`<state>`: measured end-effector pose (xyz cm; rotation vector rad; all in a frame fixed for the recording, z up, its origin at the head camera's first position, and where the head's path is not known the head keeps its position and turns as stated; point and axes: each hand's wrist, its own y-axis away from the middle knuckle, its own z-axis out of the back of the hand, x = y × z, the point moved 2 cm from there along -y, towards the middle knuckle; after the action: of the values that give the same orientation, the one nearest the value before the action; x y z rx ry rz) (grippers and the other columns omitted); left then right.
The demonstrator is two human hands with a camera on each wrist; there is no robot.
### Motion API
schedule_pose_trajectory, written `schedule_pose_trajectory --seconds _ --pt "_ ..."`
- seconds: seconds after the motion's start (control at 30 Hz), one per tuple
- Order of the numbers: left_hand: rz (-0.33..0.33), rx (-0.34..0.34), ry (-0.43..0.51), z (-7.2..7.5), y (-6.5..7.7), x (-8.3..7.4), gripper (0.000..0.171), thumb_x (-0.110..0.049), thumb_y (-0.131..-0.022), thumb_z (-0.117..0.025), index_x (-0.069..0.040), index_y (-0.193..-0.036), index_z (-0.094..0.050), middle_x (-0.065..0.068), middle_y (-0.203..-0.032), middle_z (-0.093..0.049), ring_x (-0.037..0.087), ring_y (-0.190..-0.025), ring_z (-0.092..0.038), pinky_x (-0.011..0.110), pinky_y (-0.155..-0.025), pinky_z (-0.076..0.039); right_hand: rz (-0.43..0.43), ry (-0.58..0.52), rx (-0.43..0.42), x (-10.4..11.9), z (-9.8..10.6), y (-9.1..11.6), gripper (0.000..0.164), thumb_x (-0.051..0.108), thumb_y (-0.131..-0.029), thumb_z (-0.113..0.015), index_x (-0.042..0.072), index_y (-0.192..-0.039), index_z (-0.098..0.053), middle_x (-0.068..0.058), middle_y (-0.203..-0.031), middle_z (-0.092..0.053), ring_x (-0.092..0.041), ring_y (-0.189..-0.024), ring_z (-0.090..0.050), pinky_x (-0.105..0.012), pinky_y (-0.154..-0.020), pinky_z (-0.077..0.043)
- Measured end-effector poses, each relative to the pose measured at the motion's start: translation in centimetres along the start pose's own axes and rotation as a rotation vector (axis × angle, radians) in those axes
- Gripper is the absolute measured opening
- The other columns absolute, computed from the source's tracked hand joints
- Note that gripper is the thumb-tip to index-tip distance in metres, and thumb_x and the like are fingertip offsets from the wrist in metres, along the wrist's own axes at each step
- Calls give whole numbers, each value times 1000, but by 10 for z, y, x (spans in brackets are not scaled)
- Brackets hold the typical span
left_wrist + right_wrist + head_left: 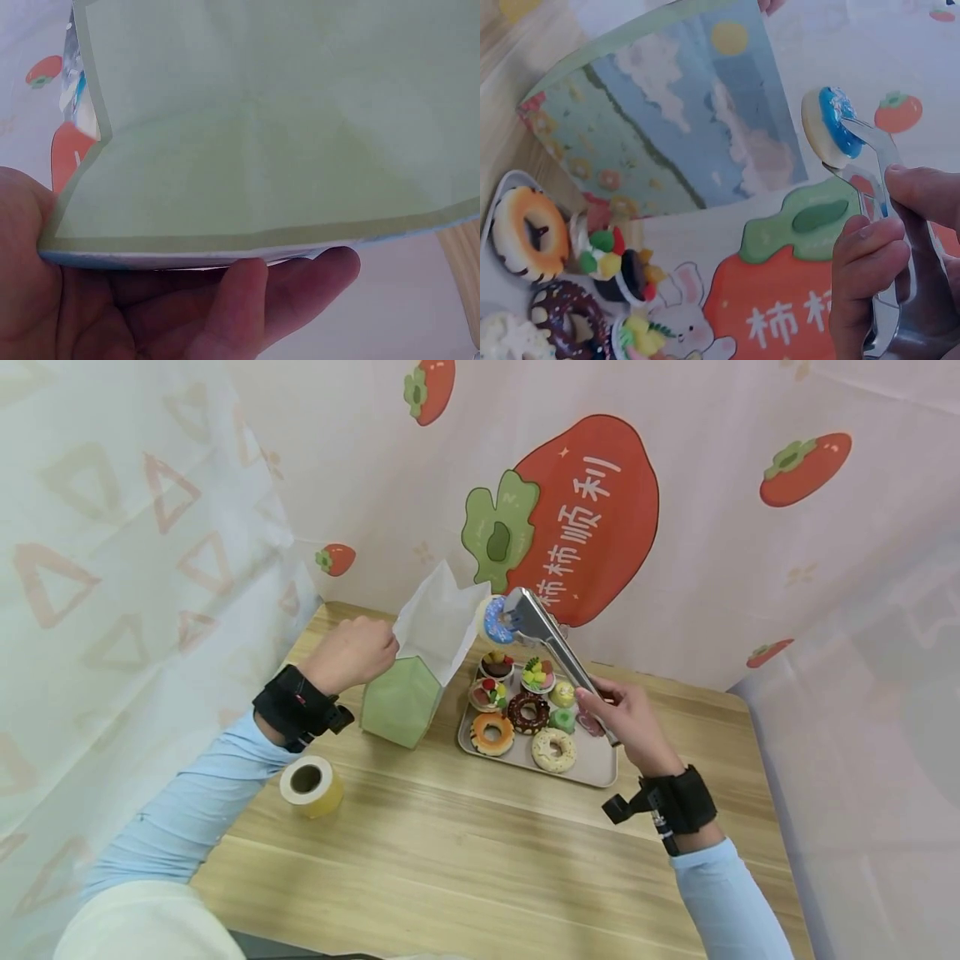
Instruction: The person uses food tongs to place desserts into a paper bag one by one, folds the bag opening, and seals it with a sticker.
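The blue-iced donut (498,620) hangs on edge in the metal tongs (560,649), just to the right of the open mouth of the paper bag (397,702). The right hand (628,722), to the right of the bag, grips the tongs with its thumb on the upper arm and fingers wrapped below, keeping the 2 tips closed down on the donut. The left hand (355,652) has its fingers curled at the bag's left rim and seems to hold it there, though the bag partly hides the grasp. The donut looks like a light, soft toy with a smooth, shiny icing; I judge that it squashes a little under pressure and does not break, but that the glossy side may let a tip slide. The best hold is probably across the thickness, icing to pale base, with moderate squeeze. The bag looks thin, light and easily creased, so its stiffer folded edge at the rim seems the place to hold it. To the right of the bag lies the tray (596,764), carrying 3 more donuts, including an orange-iced donut (480,744), plus small fruit-topped cups. The yellow tape roll (329,795) stands left of the bag, nearer the person.
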<state>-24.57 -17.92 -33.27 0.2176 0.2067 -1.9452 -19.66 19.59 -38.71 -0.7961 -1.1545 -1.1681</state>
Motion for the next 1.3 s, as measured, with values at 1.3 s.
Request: schedule_pose_trajectory --seconds 1.3 --pt "15 -22 -12 -4 0 -11 36 -8 -95 -41 -10 -60 -48 1 -57 -40 20 -51 -44 32 -47 -36 148 836 295 111 -66 -93 19 22 -91 -70 8 -78 -69 5 -55 -37 -10 -46 -38 -24 -50 -28"
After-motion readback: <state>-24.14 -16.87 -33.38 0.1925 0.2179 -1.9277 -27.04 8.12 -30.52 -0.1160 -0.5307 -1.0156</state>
